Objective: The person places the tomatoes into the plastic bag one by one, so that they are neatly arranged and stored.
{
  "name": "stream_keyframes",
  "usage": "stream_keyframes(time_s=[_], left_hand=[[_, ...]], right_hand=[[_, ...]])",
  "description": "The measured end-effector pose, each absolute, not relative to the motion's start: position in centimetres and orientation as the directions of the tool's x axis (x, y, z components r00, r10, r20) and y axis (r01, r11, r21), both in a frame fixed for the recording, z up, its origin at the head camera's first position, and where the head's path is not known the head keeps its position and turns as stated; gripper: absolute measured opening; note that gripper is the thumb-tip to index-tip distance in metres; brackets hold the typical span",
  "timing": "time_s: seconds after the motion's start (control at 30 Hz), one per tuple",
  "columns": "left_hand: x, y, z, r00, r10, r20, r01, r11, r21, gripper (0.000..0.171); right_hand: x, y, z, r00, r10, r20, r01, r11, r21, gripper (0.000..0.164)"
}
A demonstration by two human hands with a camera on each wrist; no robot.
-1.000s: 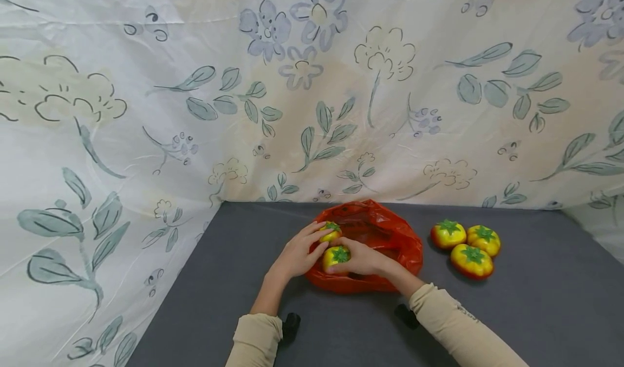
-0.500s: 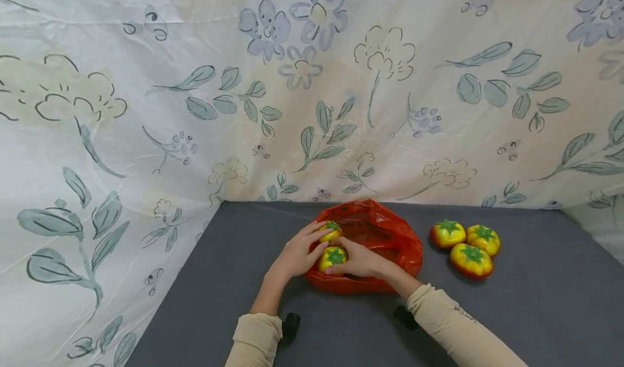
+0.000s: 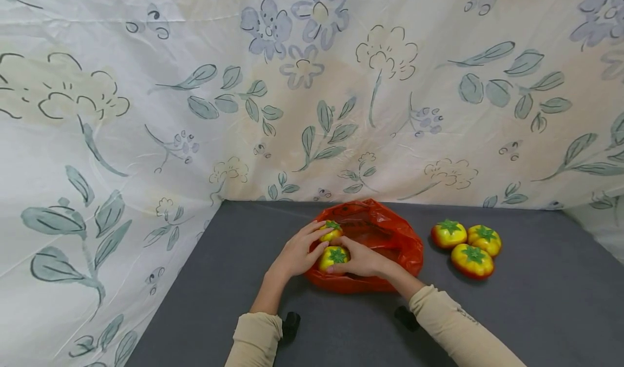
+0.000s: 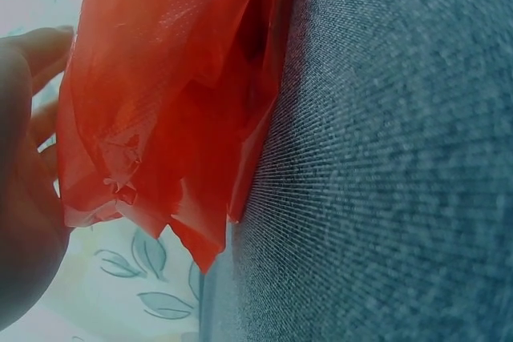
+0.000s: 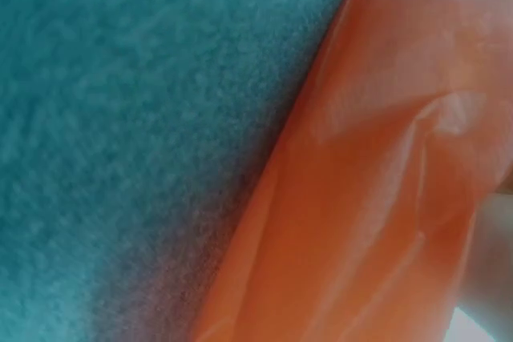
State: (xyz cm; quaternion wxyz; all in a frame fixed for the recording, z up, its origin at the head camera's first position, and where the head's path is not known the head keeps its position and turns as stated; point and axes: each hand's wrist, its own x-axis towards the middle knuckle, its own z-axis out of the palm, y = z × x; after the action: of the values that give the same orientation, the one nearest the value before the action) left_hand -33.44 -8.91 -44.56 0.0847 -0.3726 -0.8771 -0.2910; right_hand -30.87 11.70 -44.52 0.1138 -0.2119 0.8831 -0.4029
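Observation:
A red plastic bag (image 3: 409, 248) stands with its mouth spread wide on the dark table. At its left side, two yellow-and-red tomatoes with green star-shaped tops show in the mouth. My left hand (image 3: 297, 252) reaches over the left rim, its fingers curled over the far tomato (image 3: 332, 231). My right hand (image 3: 363, 258) holds the near tomato (image 3: 335, 256) between thumb and fingers. The bag's wall (image 4: 160, 94) covers the fruit in the left wrist view, and the bag's side (image 5: 361, 222) fills much of the right wrist view.
Three more tomatoes sit together right of the bag: a left one (image 3: 448, 233), a back one (image 3: 485, 239) and a front one (image 3: 473, 261). A floral cloth (image 3: 341, 85) hangs behind and left of the grey table (image 3: 209, 280).
The near tomato and my right hand have shifted very slightly left within the bag's mouth. My left hand keeps its place; bag and other tomatoes stay put.

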Motion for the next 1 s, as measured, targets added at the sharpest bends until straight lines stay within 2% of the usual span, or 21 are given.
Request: stream_keyframes(time_s=[0.23,0.6,1.0], left_hand=[[-33.4,-8.9,-44.5,-0.718,0.600,0.353,0.692,0.559,0.456,0.039],[-33.4,-8.9,-44.6,-0.724,0.594,0.351,0.686,0.569,0.453,0.039],[-33.4,-8.9,-44.7,-0.737,0.592,0.326,0.672,0.594,0.442,0.041]], right_hand=[[-30.9,12.7,-44.4,-0.898,-0.438,-0.032,-0.245,0.560,-0.791,0.066],[-31.2,14.7,-43.5,-0.927,-0.374,-0.014,-0.183,0.486,-0.855,0.053],[-32.0,17.2,-41.8,-0.970,-0.233,-0.071,0.007,0.264,-0.964,0.065]])
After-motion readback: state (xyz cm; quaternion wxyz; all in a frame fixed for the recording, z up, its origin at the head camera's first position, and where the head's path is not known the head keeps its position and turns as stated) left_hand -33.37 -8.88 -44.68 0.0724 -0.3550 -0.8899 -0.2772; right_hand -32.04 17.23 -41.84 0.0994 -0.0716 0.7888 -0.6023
